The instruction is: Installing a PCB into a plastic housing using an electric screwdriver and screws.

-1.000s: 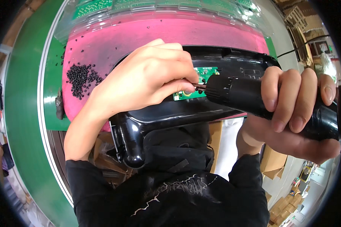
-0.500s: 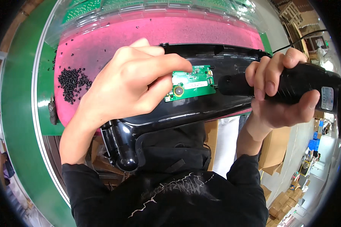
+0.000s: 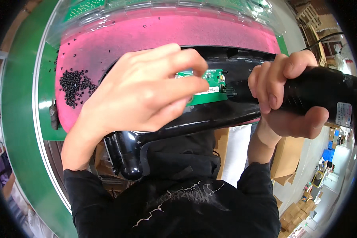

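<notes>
Bare hands at work over a green circuit board (image 3: 211, 97) set in a black plastic housing (image 3: 198, 113), mid-frame.
At right of centre, the right hand (image 3: 279, 87) grips a black power screwdriver (image 3: 319, 89), its working end at the board's right edge; whether they touch is unclear. The left hand (image 3: 146, 91), left of centre, is loosely curled over the board's left part; whether its fingers pinch anything cannot be told. Beneath, the shallow, glossy housing spans the middle, on a pink mat (image 3: 226, 33) over a green surface (image 3: 20, 99). Small black screws (image 3: 73, 87) lie heaped on the mat at left. Along the upper edge, a clear plastic tray (image 3: 154, 12) holds green boards (image 3: 85, 10).
</notes>
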A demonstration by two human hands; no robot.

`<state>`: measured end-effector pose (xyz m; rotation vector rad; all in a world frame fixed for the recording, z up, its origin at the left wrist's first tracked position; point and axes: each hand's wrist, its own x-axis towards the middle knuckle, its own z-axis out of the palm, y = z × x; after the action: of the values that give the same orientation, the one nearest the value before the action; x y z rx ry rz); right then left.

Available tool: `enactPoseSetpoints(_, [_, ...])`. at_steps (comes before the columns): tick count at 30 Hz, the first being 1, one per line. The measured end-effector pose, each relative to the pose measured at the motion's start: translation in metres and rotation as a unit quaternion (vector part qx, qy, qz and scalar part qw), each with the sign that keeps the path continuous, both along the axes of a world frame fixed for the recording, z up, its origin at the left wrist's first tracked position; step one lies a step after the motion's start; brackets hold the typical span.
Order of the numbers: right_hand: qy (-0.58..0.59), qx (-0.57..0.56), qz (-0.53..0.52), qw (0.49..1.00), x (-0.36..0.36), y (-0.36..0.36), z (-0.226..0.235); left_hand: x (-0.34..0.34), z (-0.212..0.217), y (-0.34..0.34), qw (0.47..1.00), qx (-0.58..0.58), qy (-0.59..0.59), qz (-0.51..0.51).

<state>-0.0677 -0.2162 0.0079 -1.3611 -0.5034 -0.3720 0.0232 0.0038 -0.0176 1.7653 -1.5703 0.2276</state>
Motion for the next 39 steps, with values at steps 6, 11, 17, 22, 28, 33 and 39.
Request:
enactPoseSetpoints(6, [-0.017, -0.012, 0.032, 0.999, 0.005, 0.001, 0.001, -0.006, -0.001, 0.002, 0.998, 0.011, -0.038, -0.055])
enactPoseSetpoints(11, [0.085, -0.031, -0.084, 0.992, -0.005, 0.009, 0.009, -0.008, 0.001, 0.003, 0.997, 0.041, -0.051, -0.051])
enactPoseSetpoints(17, [0.182, 0.235, -0.090, 0.950, 0.007, -0.013, 0.021, -0.008, 0.001, 0.006, 0.996, 0.040, -0.048, -0.061])
enactPoseSetpoints(22, [0.253, 0.418, -0.173, 0.855, 0.014, -0.039, 0.020, -0.007, 0.000, 0.004, 0.996, 0.040, -0.047, -0.070])
enactPoseSetpoints(28, [0.120, 0.188, -0.186, 0.957, -0.011, -0.001, 0.005, -0.009, -0.001, 0.002, 0.991, 0.007, 0.038, -0.126])
enactPoseSetpoints(33, [0.177, -0.076, 0.032, 0.981, -0.029, 0.039, 0.007, -0.005, -0.003, 0.004, 0.980, 0.011, 0.108, -0.169])
enactPoseSetpoints(39, [0.254, -0.077, -0.017, 0.964, -0.045, 0.025, 0.013, -0.006, 0.011, 0.001, 0.976, 0.034, 0.123, -0.178])
